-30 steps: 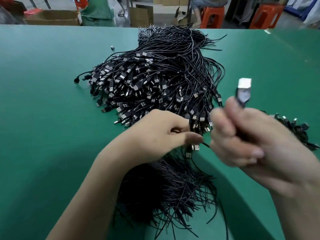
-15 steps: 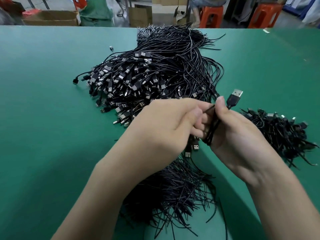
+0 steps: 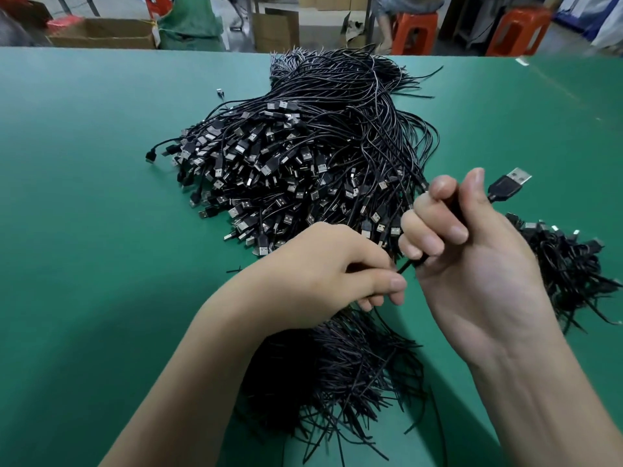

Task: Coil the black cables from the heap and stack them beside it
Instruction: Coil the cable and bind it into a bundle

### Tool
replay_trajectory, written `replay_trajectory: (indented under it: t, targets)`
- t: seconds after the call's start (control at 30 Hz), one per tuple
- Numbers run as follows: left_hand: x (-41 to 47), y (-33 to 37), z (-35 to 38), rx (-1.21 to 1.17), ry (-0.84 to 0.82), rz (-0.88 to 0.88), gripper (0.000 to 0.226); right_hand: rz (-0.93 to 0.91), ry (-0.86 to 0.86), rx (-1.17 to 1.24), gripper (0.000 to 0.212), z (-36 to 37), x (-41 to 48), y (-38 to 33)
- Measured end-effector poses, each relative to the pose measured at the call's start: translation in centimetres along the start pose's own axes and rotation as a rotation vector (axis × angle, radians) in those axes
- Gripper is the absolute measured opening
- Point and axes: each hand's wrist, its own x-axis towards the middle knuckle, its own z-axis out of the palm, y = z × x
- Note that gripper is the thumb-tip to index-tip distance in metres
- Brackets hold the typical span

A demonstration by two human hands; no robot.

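Observation:
A big heap of black USB cables [image 3: 303, 156] covers the middle of the green table [image 3: 84, 230], its loose tail ends spilling over the near edge. My right hand [image 3: 472, 264] grips a coiled black cable; its USB plug [image 3: 509, 185] sticks out up and to the right past my thumb. My left hand [image 3: 323, 274] pinches the cable's free end just below the right fist. A smaller stack of coiled cables [image 3: 566, 264] lies to the right of the heap, partly behind my right hand.
Beyond the table's far edge stand cardboard boxes [image 3: 101, 33], a green sack [image 3: 192, 28] and two orange stools [image 3: 414, 32]. A person sits on one stool. One stray plug [image 3: 220, 92] lies left of the heap.
My left hand has dropped down and away from the right fist, drawing the cable's end with it. The right hand has turned slightly, with the plug pointing more to the right.

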Motion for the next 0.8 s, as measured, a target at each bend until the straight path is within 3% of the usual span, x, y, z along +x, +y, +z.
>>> replay_trajectory:
  t: [0.17, 0.33, 0.47, 0.57, 0.67, 0.8]
  targets:
    - [0.4, 0.1, 1.1, 0.050, -0.091, -0.010, 0.022, 0.076, 0.002, 0.100, 0.037, 0.4, -0.1, 0.7]
    - [0.1, -0.5, -0.5, 0.260, -0.035, -0.001, 0.020, 0.090, -0.108, -0.085, 0.043, -0.2, -0.1, 0.5]
    - [-0.4, -0.2, -1.4, -0.147, 0.181, 0.132, 0.037, 0.146, -0.203, -0.338, 0.048, -0.5, -0.5, 0.4]
    - [-0.6, 0.4, -1.2, -0.310, 0.158, 0.228, 0.040, 0.229, -0.339, -0.421, 0.048, -0.5, -0.8, 0.4]
    - [-0.7, 0.2, -1.3, -0.334, 0.118, 0.275, 0.028, 0.345, -0.492, -0.332, 0.045, -0.5, -0.9, 0.3]
    - [-0.8, -0.6, -1.6, -0.423, 0.150, 0.249, 0.021, 0.497, -0.673, -0.034, 0.039, -0.7, -0.8, -0.4]
